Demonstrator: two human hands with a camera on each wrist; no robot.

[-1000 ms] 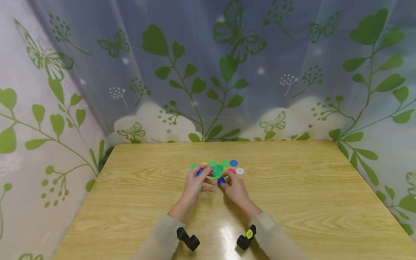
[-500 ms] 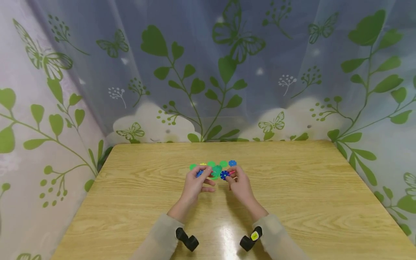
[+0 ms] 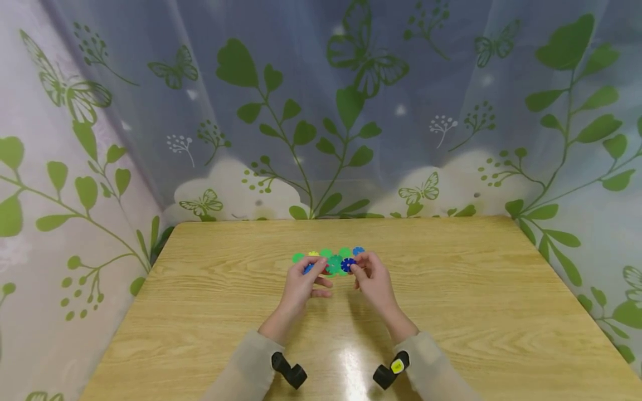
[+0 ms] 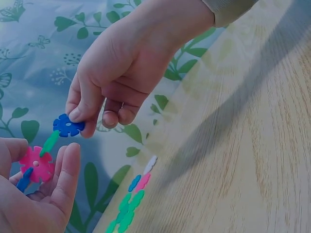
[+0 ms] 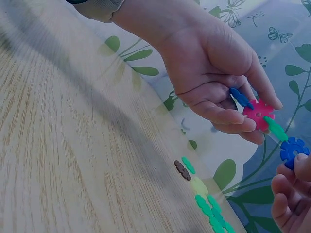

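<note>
Slotted plastic snowflake discs are being handled above the table. My left hand (image 3: 301, 278) holds a short chain: a blue disc (image 4: 24, 179) slotted into a pink disc (image 4: 41, 164), with a green disc (image 3: 334, 264) on the pink one's other side. Between thumb and fingers, my right hand (image 3: 375, 281) pinches a dark blue disc (image 3: 348, 265). Its edge meets the green disc's edge in the left wrist view; how deep the slots engage, I cannot tell. Left fingers cover part of the chain in the head view.
Loose discs lie on the wooden table (image 3: 225, 312) behind the hands: several green (image 5: 214, 208), a yellow (image 3: 313, 254), a blue (image 3: 358, 251), a brown (image 5: 182, 171), a pink (image 4: 142, 182) and a white (image 4: 150, 164). A patterned curtain (image 3: 281, 139) rises beyond the table's back edge.
The right hand has moved up and right, turning the dark blue disc and bringing it to the green disc's right side. It now hides the white and pink discs. The left hand stays nearly still.
</note>
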